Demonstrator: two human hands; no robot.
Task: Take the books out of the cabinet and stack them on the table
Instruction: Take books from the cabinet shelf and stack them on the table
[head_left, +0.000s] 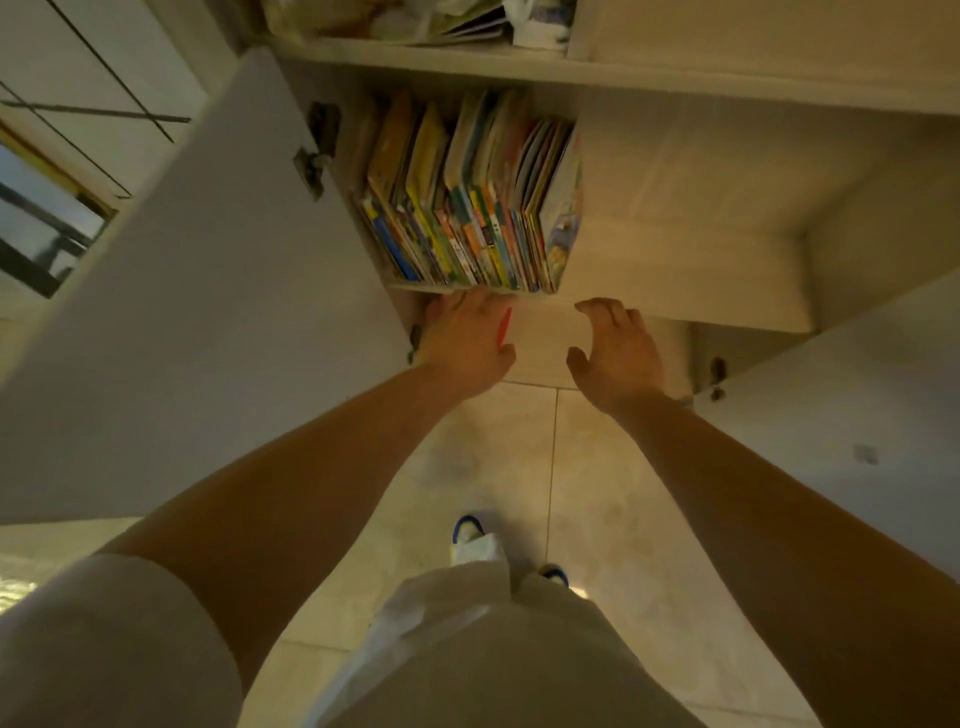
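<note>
Seen from above, looking down into an open cabinet (675, 218) in the upper half of the frame. Packed upright on its shelf, upper centre: a row of thin, colourful books (467, 208), leaning slightly, spines facing out, filling the left part of the compartment, with bare shelf to their right. Swung wide at the left of the frame: the left door (197, 312), hinges visible along its inner edge. At the right edge, part of the right door (857, 395). Just below the books at centre frame: left hand (467, 343), fingers reaching to the shelf's front edge under the row, loosely curled, a thin red strip (504, 326) lying against its thumb side; whether pinched or merely behind the hand cannot be told. Beside it, apart: right hand (615, 353), fingers loosely spread and bent, thumb out, holding nothing, hovering before the shelf edge. On the shelf above, top of frame: a jumble of papers (447, 21). Below: pale tiled floor (597, 493), shoes (470, 535) with blue trim.
</note>
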